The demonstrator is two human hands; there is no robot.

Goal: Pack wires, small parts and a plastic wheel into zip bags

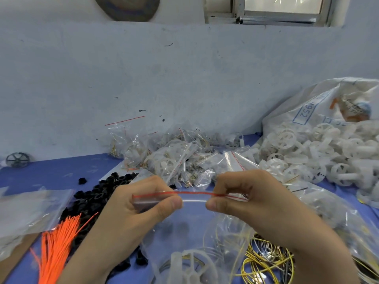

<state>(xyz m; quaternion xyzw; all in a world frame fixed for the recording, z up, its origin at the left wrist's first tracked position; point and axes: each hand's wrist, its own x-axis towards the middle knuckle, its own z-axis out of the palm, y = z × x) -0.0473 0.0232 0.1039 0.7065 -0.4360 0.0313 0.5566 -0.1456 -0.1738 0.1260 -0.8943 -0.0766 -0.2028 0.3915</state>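
Observation:
I hold a clear zip bag (pixel 190 228) up in front of me by its red-lined top strip. My left hand (pixel 139 203) pinches the strip's left end and my right hand (pixel 246 199) pinches its right end, thumbs facing each other. Inside the hanging bag sit a white plastic wheel (pixel 192 267) and thin wires. Loose yellow and grey wires (pixel 266 261) lie on the blue table beneath my right wrist.
Orange ties (pixel 57 244) and a heap of black small parts (pixel 94 201) lie at the left, beside empty zip bags (pixel 26 214). Filled bags (pixel 174 158) are piled at the wall. A big sack spills white wheels (pixel 320 152) at the right.

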